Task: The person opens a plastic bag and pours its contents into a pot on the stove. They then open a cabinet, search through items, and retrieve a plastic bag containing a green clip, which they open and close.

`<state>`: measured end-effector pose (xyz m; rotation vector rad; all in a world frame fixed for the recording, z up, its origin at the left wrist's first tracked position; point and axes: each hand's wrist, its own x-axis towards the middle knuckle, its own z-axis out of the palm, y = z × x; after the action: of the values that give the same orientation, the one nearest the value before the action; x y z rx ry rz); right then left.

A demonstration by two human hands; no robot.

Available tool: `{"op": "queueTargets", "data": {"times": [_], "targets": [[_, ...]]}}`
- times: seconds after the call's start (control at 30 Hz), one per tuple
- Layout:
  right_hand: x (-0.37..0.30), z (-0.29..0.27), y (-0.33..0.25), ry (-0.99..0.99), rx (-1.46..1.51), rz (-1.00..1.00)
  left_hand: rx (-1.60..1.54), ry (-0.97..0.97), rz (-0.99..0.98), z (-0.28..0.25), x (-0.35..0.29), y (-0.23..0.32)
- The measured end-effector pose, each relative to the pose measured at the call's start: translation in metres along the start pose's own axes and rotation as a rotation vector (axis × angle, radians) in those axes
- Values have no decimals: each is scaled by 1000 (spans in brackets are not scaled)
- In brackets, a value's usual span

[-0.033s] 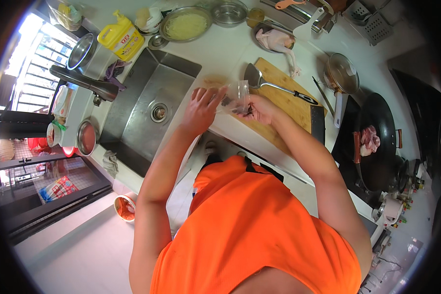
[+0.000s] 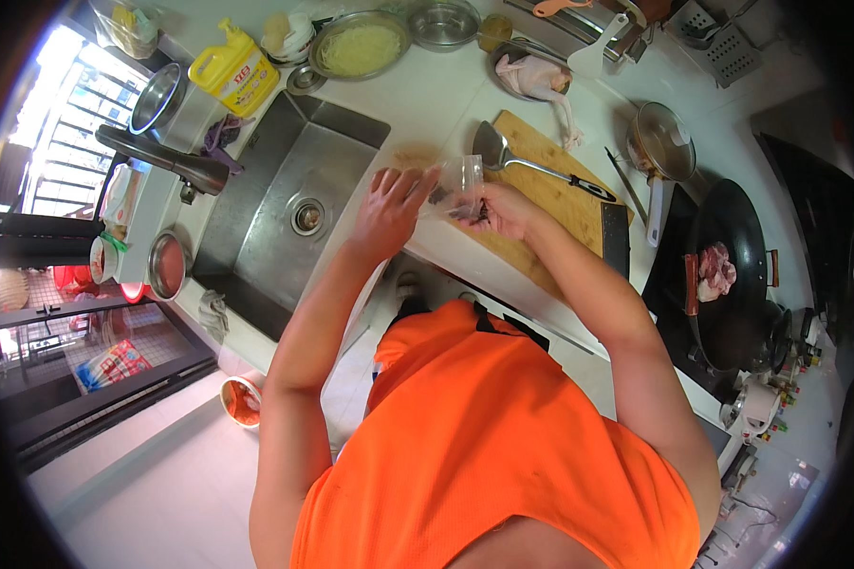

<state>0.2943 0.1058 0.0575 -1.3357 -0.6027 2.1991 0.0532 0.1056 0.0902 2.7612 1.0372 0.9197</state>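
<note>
Between my two hands is a small clear plastic bag [image 2: 465, 178], held over the counter by the near left corner of the wooden cutting board [image 2: 527, 140]. My left hand [image 2: 389, 209] is closed, its fingertips pinching the bag's left side. On the other side, my right hand [image 2: 508, 211] is closed round the bag's lower part. Small dark dried-looking pieces [image 2: 481, 217] show at my right fingers; whether they lie inside the bag or in the fingers is unclear. Just beyond, a metal spatula [image 2: 531, 163] with a black handle rests across the board.
Left of me is a steel sink [image 2: 256, 223] under a dark faucet [image 2: 166, 163]. A plucked whole bird [image 2: 536, 78] lies on a plate at the back, near a dish of pale shreds [image 2: 359, 49]. To the right stand a lidded saucepan [image 2: 662, 142] and a wok [image 2: 740, 218] holding raw meat [image 2: 716, 272].
</note>
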Motion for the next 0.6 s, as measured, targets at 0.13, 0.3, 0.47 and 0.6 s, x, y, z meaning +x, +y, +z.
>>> {"op": "queueTargets", "data": {"times": [0.13, 0.3, 0.47, 0.6], "targets": [[2, 5, 2, 18, -122, -35, 52, -29, 16, -6, 2, -1], [0, 6, -1, -43, -105, -18, 57, 5, -23, -10, -1, -6], [-2, 2, 2, -75, -76, -50, 21, 61, -71, -4, -12, -5], [-2, -2, 8, -251, 188, -136, -40, 111, -171, -3, -20, -9]]}}
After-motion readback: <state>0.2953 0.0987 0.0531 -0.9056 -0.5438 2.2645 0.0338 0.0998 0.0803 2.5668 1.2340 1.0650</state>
